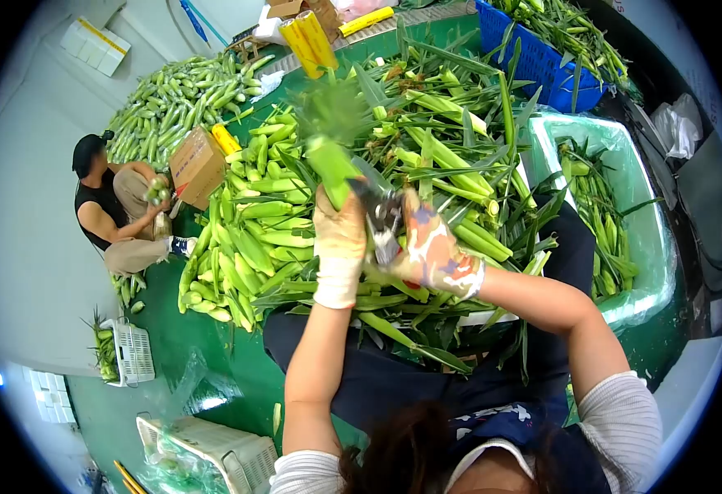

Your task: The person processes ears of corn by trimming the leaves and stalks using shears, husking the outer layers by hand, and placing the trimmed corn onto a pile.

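Note:
My left hand (338, 245), in a pale work glove, is closed around a green corn ear (332, 170). The ear's leafy end points away from me and is smeared by motion. In a camouflage-patterned glove, my right hand (436, 249) grips what look like pruning shears (383, 216), their dark blades up against the side of the ear. Part of the handles is hidden by the glove. Beneath both hands lies a heap of leafy corn ears (451, 177), and to its left a pile of trimmed ears (258, 239).
At right stands a plastic-lined bin (665, 255) holding corn leaves; behind it is a blue crate (505, 45). A co-worker (109, 202) sits at left beside a cardboard box (198, 169) and wrapped corn (175, 107). White crates (134, 354) stand lower left.

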`<act>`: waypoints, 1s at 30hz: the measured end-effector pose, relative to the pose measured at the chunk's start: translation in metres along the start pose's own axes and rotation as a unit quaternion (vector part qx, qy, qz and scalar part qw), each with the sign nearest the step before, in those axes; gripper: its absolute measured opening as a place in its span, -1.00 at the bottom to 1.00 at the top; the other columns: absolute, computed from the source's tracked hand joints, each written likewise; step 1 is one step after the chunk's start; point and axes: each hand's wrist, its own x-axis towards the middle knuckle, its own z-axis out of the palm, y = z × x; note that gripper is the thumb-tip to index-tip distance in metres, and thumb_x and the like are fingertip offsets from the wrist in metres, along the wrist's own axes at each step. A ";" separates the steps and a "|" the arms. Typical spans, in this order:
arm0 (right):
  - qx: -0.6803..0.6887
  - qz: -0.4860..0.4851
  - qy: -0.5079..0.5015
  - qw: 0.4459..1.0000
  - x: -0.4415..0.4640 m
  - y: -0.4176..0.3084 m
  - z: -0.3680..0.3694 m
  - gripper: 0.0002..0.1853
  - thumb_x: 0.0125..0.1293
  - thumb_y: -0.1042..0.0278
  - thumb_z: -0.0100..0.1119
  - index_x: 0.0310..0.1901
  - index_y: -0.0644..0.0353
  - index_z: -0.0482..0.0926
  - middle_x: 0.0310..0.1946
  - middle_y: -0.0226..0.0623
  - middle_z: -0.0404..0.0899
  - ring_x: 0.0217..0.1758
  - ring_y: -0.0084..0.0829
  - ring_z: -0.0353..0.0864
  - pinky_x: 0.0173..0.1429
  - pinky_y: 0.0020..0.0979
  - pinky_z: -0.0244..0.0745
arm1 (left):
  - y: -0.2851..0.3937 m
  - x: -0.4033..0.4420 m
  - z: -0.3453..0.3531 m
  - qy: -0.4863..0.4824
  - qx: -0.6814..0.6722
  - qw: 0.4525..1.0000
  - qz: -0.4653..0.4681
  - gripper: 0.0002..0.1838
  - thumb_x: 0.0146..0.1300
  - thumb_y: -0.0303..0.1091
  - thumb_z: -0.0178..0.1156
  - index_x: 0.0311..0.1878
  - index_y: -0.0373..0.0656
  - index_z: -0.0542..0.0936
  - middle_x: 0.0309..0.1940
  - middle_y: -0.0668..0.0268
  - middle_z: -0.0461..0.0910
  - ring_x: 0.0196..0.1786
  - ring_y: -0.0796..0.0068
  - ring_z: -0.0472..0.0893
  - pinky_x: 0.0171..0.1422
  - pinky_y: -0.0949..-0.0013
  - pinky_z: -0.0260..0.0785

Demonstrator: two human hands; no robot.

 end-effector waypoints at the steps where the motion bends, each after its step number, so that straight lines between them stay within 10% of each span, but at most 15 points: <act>1: 0.057 0.072 -0.089 0.992 -0.006 -0.004 -0.007 -0.28 -0.16 0.06 0.45 -0.09 0.36 0.28 -0.30 0.00 0.50 -0.25 -0.06 0.56 -0.16 -0.22 0.48 | -0.004 0.001 -0.010 -0.029 -0.014 0.995 -0.089 -0.52 0.28 0.03 0.12 0.01 -0.22 0.49 -0.28 0.18 0.63 -0.28 0.40 0.62 -0.14 0.40 0.45; 3: 0.071 0.064 -0.152 0.984 -0.017 0.001 -0.026 -0.29 -0.08 -0.03 0.40 -0.07 0.34 0.30 -0.29 0.06 0.52 -0.20 0.02 0.57 -0.12 -0.18 0.46 | -0.002 0.009 -0.024 -0.085 -0.389 0.877 -0.269 -0.46 0.15 0.08 0.25 -0.04 -0.21 0.49 -0.37 0.24 0.58 -0.37 0.33 0.60 -0.21 0.32 0.48; 4: 0.074 0.133 -0.233 0.960 -0.020 0.017 -0.029 -0.22 -0.19 0.01 0.49 -0.01 0.29 0.31 -0.33 -0.13 0.48 -0.29 -0.25 0.52 -0.14 -0.29 0.47 | -0.005 0.012 -0.029 -0.140 -0.455 0.826 -0.302 -0.40 0.10 0.16 0.24 -0.04 -0.19 0.49 -0.38 0.22 0.58 -0.39 0.31 0.60 -0.26 0.24 0.52; 11: 0.344 0.174 -0.290 0.876 0.020 0.033 -0.040 -0.46 0.00 0.13 0.43 -0.10 0.33 0.44 -0.39 -0.33 0.55 -0.37 -0.50 0.51 -0.25 -0.47 0.46 | -0.011 -0.010 -0.012 -0.241 -0.340 0.853 -0.315 -0.24 0.04 0.29 0.23 -0.01 -0.28 0.48 -0.44 0.20 0.59 -0.45 0.31 0.61 -0.27 0.28 0.53; 14: 0.404 0.354 -0.233 0.811 0.020 0.049 -0.043 -0.66 0.03 0.20 0.41 -0.35 0.28 0.52 -0.51 -0.39 0.58 -0.57 -0.57 0.52 -0.47 -0.58 0.43 | -0.003 0.002 -0.016 -0.193 -0.335 0.845 -0.370 -0.26 0.07 0.29 0.19 -0.01 -0.27 0.47 -0.39 0.23 0.56 -0.41 0.37 0.57 -0.28 0.34 0.48; 16: 0.408 0.311 -0.310 0.801 0.005 0.052 -0.064 -0.60 0.10 0.04 0.33 -0.36 0.29 0.52 -0.56 -0.34 0.57 -0.53 -0.53 0.57 -0.46 -0.50 0.46 | -0.030 0.033 -0.040 -0.170 -0.361 0.846 -0.354 -0.28 0.11 0.29 0.15 0.03 -0.23 0.43 -0.31 0.27 0.51 -0.32 0.39 0.51 -0.23 0.33 0.42; 20: 0.382 0.329 -0.434 0.746 -0.044 0.082 -0.149 -0.57 0.16 0.08 0.30 -0.20 0.35 0.53 -0.43 -0.32 0.54 -0.23 -0.58 0.46 -0.15 -0.47 0.41 | -0.122 0.098 -0.146 0.161 -0.189 0.939 -0.238 -0.11 0.12 0.29 0.13 0.34 -0.19 0.23 0.33 0.10 0.22 0.36 0.10 0.23 0.47 -0.02 -0.03; 21: 0.328 0.317 -0.353 0.817 -0.060 0.096 -0.179 -0.54 0.13 0.12 0.36 -0.11 0.33 0.49 -0.33 -0.31 0.55 -0.14 -0.54 0.46 -0.03 -0.42 0.40 | -0.172 0.115 -0.202 0.153 -0.199 0.943 -0.217 -0.19 0.16 0.23 0.14 0.32 -0.16 0.29 0.32 0.10 0.24 0.34 0.07 0.26 0.46 -0.07 -0.03; 22: 0.425 0.362 -0.298 0.774 -0.072 0.121 -0.199 -0.53 0.08 0.20 0.42 -0.08 0.32 0.48 -0.25 -0.30 0.56 -0.11 -0.51 0.51 -0.01 -0.42 0.43 | -0.152 0.119 -0.194 0.264 -0.235 0.883 -0.309 -0.27 0.21 0.15 0.13 0.29 -0.18 0.32 0.31 0.09 0.27 0.32 0.08 0.30 0.40 -0.08 0.09; 24: 0.350 0.443 -0.124 0.816 -0.084 0.164 -0.259 -0.57 0.10 0.29 0.40 -0.06 0.28 0.49 -0.36 -0.32 0.57 -0.26 -0.50 0.59 -0.19 -0.45 0.51 | -0.213 0.123 -0.262 0.262 0.025 0.929 -0.260 -0.29 0.25 0.08 0.12 0.30 -0.26 0.29 0.31 0.06 0.28 0.32 0.11 0.32 0.32 0.02 0.24; 26: 0.030 0.486 0.025 0.873 -0.103 0.265 -0.283 -0.60 0.01 0.22 0.38 -0.20 0.27 0.46 -0.47 -0.30 0.53 -0.49 -0.50 0.53 -0.40 -0.44 0.46 | -0.218 0.133 -0.262 0.313 0.146 0.898 -0.273 -0.28 0.25 0.07 0.11 0.30 -0.27 0.29 0.30 0.06 0.30 0.32 0.12 0.33 0.31 0.06 0.25; 27: -0.055 0.613 0.037 0.788 -0.083 0.266 -0.297 -0.56 -0.03 0.12 0.36 -0.26 0.25 0.43 -0.44 -0.28 0.53 -0.42 -0.45 0.52 -0.32 -0.42 0.45 | -0.218 0.140 -0.254 0.321 0.199 0.886 -0.267 -0.28 0.25 0.07 0.11 0.31 -0.28 0.28 0.30 0.06 0.30 0.32 0.13 0.34 0.31 0.08 0.26; 30: -0.121 0.589 0.041 0.798 -0.118 0.410 -0.269 -0.41 -0.07 -0.12 0.33 -0.22 0.30 0.58 -0.26 -0.07 0.62 -0.26 -0.20 0.59 -0.11 -0.24 0.46 | -0.221 0.167 -0.248 0.311 0.322 0.860 -0.247 -0.28 0.26 0.06 0.10 0.31 -0.29 0.27 0.28 0.05 0.33 0.31 0.15 0.35 0.29 0.14 0.28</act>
